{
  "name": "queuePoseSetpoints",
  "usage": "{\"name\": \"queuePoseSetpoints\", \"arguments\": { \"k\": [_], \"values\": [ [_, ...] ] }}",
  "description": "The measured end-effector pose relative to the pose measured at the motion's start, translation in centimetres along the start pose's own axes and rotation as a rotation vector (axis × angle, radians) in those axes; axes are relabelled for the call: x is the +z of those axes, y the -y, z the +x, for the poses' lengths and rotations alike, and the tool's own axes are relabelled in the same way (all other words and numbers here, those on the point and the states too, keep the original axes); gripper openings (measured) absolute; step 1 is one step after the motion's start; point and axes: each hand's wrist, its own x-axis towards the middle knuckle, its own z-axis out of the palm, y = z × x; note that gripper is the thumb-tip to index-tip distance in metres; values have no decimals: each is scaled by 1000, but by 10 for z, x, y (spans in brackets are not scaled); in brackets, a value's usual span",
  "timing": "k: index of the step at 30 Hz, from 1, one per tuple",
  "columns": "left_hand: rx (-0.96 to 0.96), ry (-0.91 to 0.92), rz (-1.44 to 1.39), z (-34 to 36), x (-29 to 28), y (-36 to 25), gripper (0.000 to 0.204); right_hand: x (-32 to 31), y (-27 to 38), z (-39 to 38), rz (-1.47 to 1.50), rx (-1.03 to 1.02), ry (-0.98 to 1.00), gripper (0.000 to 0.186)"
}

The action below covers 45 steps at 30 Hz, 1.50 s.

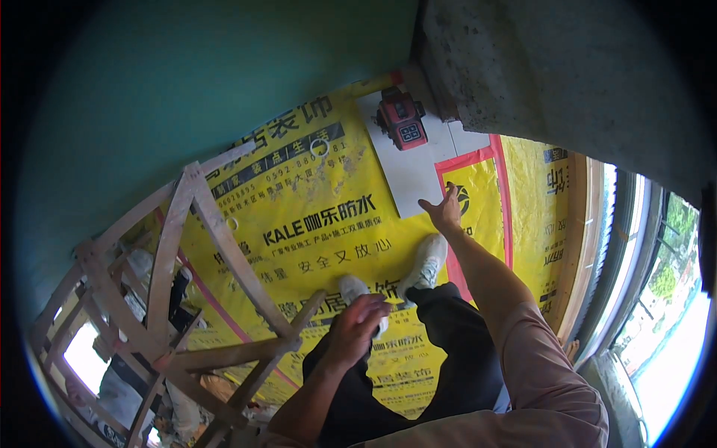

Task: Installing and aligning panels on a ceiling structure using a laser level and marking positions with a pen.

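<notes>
My right hand reaches forward with its thumb spread from the fingers and holds nothing. It is just beside the near end of a pale flat panel on the floor; I cannot tell whether it touches the panel. On the panel's far part stands a red and black laser level with a keypad on top. My left hand hangs over my left leg, empty as far as I see, its fingers loosely bent but not closed.
Yellow printed protective film with red tape covers the floor. At the left stands a wooden trestle, with another person beyond it. A green wall, a rough concrete wall and a window frame border the area.
</notes>
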Motion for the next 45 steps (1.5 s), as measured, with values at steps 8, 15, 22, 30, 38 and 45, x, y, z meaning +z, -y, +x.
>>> {"name": "queuePoseSetpoints", "arguments": {
  "k": [8, 15, 22, 30, 38, 45],
  "values": [
    [417, 231, 1300, 117, -1, -11, 34, 57, 56, 38, -217, -83, -206, 114],
    [479, 51, 1330, 220, -26, -25, 40, 79, 55, 47, -256, -102, -175, 117],
    [-19, -199, 284, 371, -61, -3, 68, 84, 34, 55, -120, -200, -257, 99],
    [-4, -97, 75, 402, -32, 8, 62, 70, 5, 68, -64, -272, -299, 86],
    [38, -90, 54, 407, -37, 11, 70, 59, 16, 72, 37, -216, -276, 68],
    [46, -118, 18, 411, -24, 11, 71, 47, 9, 83, 48, -213, -266, 63]
  ]
}}
